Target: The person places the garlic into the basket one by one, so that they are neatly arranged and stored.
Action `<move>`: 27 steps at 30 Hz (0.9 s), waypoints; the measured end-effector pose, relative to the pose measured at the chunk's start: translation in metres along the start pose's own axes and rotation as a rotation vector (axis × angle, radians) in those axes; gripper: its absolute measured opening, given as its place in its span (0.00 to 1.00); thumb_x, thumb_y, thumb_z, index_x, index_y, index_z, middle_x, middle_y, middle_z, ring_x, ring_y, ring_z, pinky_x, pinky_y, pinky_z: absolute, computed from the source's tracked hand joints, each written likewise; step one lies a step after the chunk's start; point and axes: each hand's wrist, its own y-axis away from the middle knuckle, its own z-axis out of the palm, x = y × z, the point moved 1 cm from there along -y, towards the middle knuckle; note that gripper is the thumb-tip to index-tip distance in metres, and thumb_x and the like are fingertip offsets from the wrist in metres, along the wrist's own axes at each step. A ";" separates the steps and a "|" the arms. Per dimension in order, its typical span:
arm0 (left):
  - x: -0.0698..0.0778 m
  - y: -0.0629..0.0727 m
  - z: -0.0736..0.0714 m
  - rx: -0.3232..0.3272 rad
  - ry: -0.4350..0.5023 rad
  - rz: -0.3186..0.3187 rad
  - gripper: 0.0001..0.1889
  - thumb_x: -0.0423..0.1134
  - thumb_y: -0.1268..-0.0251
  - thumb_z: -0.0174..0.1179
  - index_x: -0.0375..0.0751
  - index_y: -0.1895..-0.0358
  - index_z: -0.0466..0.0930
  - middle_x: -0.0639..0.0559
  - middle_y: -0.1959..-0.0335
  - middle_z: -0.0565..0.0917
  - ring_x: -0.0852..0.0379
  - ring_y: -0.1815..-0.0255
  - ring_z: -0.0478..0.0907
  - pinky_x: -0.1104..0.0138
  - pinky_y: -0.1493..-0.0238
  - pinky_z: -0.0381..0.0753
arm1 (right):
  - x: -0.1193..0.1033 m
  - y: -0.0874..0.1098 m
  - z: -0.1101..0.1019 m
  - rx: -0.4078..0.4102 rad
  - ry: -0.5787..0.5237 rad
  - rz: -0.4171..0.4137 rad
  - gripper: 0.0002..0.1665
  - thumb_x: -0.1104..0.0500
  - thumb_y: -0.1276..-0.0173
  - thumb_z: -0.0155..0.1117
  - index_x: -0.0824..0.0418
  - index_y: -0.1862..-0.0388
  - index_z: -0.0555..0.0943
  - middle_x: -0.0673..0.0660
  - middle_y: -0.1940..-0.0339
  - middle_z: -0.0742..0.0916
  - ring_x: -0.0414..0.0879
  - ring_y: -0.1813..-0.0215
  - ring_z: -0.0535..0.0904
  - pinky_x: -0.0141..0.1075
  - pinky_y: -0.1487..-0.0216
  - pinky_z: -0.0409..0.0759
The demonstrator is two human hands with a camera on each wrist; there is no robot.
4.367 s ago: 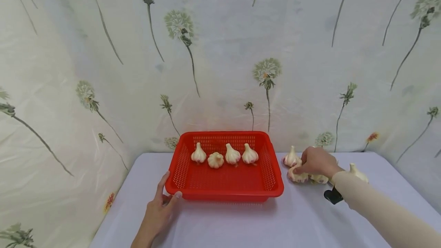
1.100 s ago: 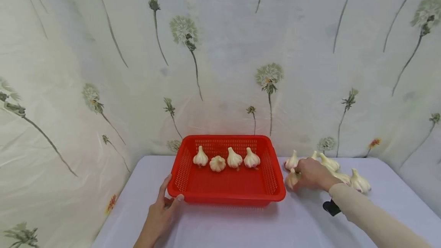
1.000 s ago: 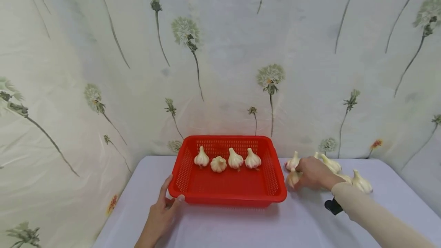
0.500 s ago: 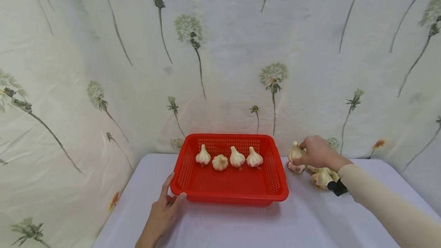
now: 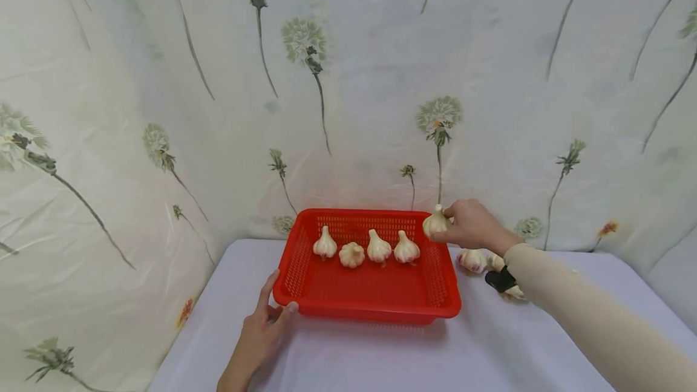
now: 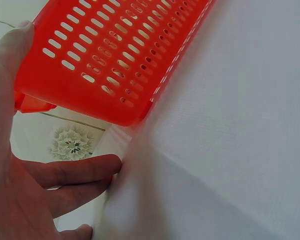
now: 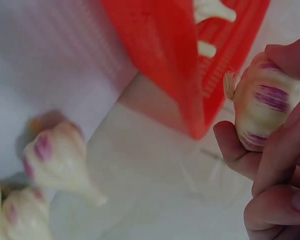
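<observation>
My right hand (image 5: 472, 224) pinches a garlic bulb (image 5: 436, 223) above the right rear corner of the red plastic basket (image 5: 376, 311). In the right wrist view the held bulb (image 7: 266, 105) shows purple streaks and a root tuft, with thumb and fingers around it. Inside the basket several white garlic bulbs (image 5: 379, 247) lie in a row towards the back. My left hand (image 5: 260, 335) touches the basket's front left corner, thumb at the rim. Its fingers (image 6: 75, 171) look extended in the left wrist view, below the basket wall.
Right of the basket, more garlic bulbs (image 5: 472, 261) lie on the white-covered table (image 5: 348, 359), partly hidden by the right forearm. Behind the table hangs a dandelion-patterned cloth (image 5: 370, 107).
My right hand has lifted a garlic bulb from the group on the right and carried it left, over the basket's edge. The left hand stays at the basket corner.
</observation>
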 end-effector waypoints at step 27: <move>-0.006 -0.003 -0.004 0.013 0.054 0.033 0.42 0.66 0.31 0.64 0.79 0.18 0.54 0.50 0.60 0.87 0.56 0.61 0.81 0.58 0.57 0.82 | -0.091 -0.072 0.106 -0.334 -0.186 -0.145 0.41 0.44 0.47 0.88 0.60 0.36 0.86 0.53 0.50 0.91 0.44 0.57 0.85 0.39 0.57 0.87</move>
